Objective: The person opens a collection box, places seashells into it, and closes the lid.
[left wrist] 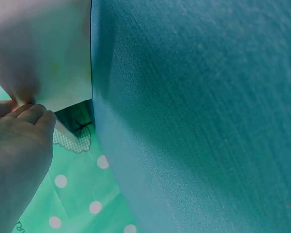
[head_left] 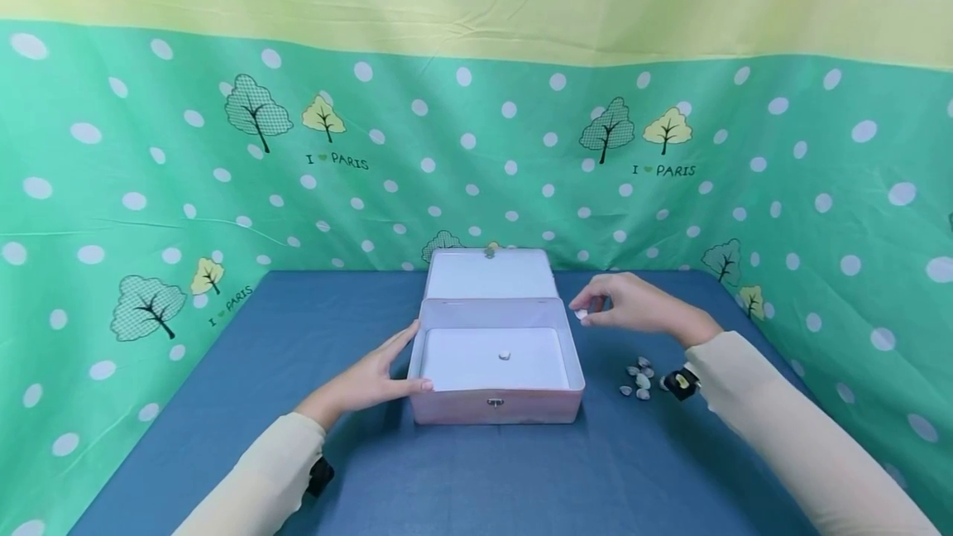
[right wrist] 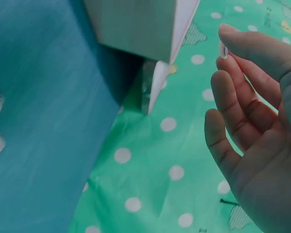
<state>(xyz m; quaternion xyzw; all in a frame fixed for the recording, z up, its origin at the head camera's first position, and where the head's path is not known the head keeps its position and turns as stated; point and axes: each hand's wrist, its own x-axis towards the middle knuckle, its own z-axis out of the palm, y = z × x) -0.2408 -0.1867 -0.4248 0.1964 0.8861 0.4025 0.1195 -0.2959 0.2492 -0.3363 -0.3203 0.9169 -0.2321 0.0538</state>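
Observation:
A pink box [head_left: 536, 406] with a pale interior stands on the blue table, its lid [head_left: 487, 274] tipped back. My left hand [head_left: 368, 383] rests against the box's left side, thumb over the front-left rim and fingers stretched along the wall. One small whitish shell [head_left: 505, 355] lies on the box floor. Just right of the box's back-right corner, my right hand [head_left: 633, 302] pinches another small shell [right wrist: 223, 50] between thumb and fingertip, outside the rim. Several more shells [head_left: 643, 382] lie loosely on the table, below the right hand.
Blue cloth [head_left: 491, 486] covers the table. Green polka-dot fabric [head_left: 510, 143] hangs behind and along both sides. A metal clasp [head_left: 495, 402] is on the box's front, and each wrist wears a dark device [head_left: 682, 383].

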